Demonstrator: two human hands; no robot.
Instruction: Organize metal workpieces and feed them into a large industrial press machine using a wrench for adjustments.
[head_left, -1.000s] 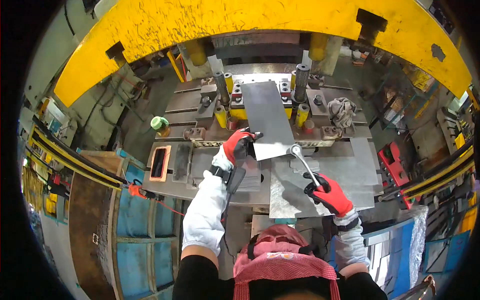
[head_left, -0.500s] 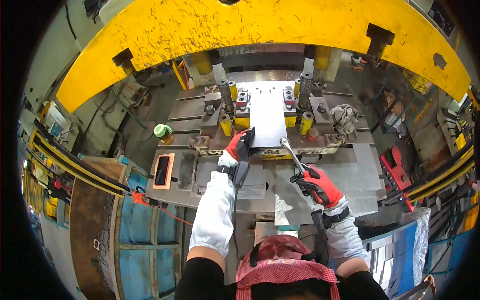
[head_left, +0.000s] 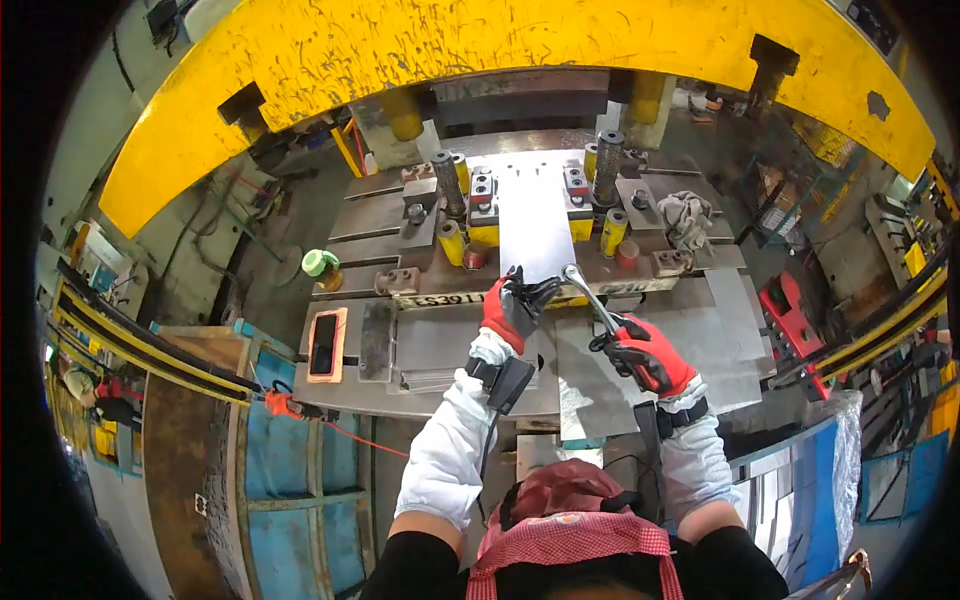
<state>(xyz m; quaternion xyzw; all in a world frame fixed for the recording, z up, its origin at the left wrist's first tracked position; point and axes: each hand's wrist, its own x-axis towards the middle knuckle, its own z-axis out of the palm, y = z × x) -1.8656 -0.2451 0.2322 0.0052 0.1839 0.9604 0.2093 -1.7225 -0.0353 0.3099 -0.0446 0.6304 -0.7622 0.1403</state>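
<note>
A flat, bright metal sheet (head_left: 535,225) lies across the die on the press bed, its near end facing me. My left hand (head_left: 515,308), in a red and black glove, is at the left part of that near edge. Its fingers look spread, with nothing visible in them; whether they touch the sheet, I cannot tell. In my right hand (head_left: 648,355), gloved alike, is a long-handled metal tool with a round head (head_left: 590,297). The head is at the sheet's near right corner. Dark pads are strapped at both wrists over white sleeves.
Guide posts (head_left: 608,168) and yellow cylinders (head_left: 613,232) flank the sheet. A yellow press beam (head_left: 480,50) arches overhead. Stacked sheets (head_left: 440,345) lie left, other sheets (head_left: 660,370) right. A phone (head_left: 325,343), a green-capped bottle (head_left: 318,265) and a rag (head_left: 687,218) rest around the bed.
My left hand has left the sheet's near left corner, shifting right and toward me, and its fingers have spread. The right hand still holds the tool at the near right corner.
</note>
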